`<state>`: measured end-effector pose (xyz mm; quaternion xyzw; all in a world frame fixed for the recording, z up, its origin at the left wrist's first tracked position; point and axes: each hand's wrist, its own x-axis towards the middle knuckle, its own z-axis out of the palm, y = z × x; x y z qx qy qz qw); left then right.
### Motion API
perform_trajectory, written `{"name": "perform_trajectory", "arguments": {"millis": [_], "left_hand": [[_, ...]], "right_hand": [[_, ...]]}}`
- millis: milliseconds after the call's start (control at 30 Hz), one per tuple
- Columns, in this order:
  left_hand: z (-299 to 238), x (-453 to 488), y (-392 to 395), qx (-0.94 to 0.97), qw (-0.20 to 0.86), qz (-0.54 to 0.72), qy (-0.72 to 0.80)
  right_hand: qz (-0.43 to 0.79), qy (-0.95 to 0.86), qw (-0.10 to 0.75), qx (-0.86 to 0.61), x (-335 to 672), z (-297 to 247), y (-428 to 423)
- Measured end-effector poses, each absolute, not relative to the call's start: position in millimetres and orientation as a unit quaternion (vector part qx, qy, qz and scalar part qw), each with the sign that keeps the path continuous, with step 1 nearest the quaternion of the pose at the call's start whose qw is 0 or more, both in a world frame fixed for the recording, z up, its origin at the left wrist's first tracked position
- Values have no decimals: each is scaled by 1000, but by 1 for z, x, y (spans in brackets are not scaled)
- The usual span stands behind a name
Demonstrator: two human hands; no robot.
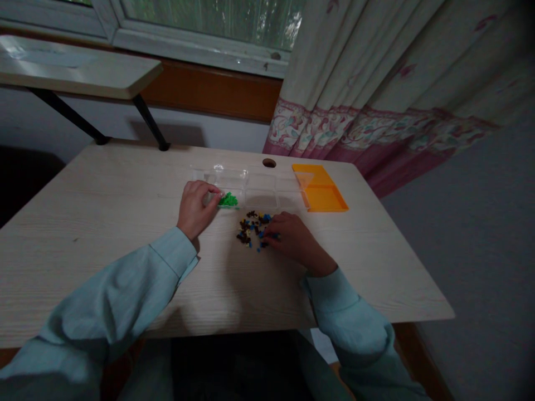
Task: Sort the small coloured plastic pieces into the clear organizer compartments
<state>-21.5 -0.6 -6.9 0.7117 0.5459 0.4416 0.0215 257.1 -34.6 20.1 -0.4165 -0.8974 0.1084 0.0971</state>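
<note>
A clear plastic divided box (261, 199) lies toward the back of the desk, with small green pieces (228, 200) in its front left compartment. My left hand (197, 205) is at that corner, thumb and fingers closed on the box's edge. In front of the box is a loose pile of small building pieces (251, 229), dark brown, blue and yellow. My right hand (288, 236) rests at the right side of this pile, fingers bent together and pointing down. Whatever is between its fingertips is too small to name.
An orange tray-like lid (324, 192) lies right of the box. Behind the box is a round cable hole (270, 163) in the wooden desk (104, 223). A raised shelf (79, 67) on black legs stands at the back left. A curtain (334, 100) hangs behind the desk.
</note>
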Motion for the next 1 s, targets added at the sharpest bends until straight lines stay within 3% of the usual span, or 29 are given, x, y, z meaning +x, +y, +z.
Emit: {"name": "perform_trajectory", "arguments": {"millis": [433,800,1000], "left_hand": [[-6,-21,0,715,22,435,548],[-9,-23,0,716,28,421,556],[-12,-23,1,719,28,417,556]], "right_hand": [[79,-902,91,-414,253,17,-35],[127,-889,150,-413,259,14,-31],[90,-890,109,-433,255,19,-35]]}}
